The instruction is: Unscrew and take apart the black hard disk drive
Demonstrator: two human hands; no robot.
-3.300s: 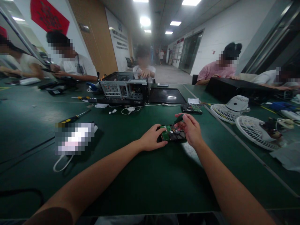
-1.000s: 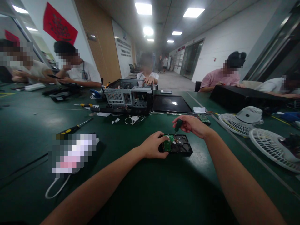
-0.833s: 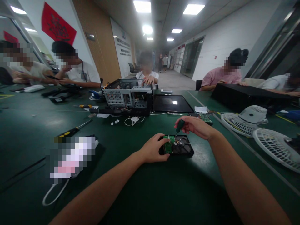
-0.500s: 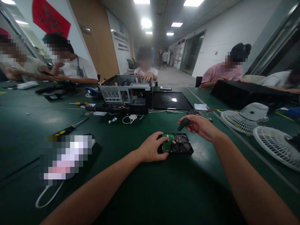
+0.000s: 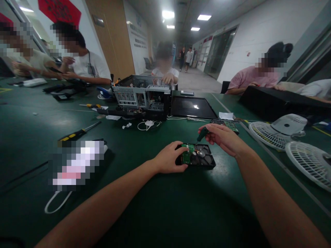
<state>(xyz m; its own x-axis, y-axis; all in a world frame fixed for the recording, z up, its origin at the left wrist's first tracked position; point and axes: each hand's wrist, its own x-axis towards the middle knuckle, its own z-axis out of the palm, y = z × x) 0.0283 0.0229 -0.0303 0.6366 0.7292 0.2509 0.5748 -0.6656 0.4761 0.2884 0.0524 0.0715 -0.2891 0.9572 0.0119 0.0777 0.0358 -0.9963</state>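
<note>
Hard drive (image 5: 204,160), its green circuit board (image 5: 186,159) facing up, lies flat on the green counter (image 5: 160,213) in front of us. Across that counter we see an opened computer case (image 5: 143,98), a black flat screen (image 5: 190,107) just to its right, and two white fan grilles (image 5: 303,162) off to our right. Our left hand (image 5: 170,159) clasps the drive's left end between thumb and fingers. Our right hand (image 5: 222,138) pinches a green-handled screwdriver (image 5: 202,134), tilted, its shaft pointing down near the board's edge; we cannot tell whether the tip touches. Smaller still, white scraps (image 5: 127,126) lie near the case.
</note>
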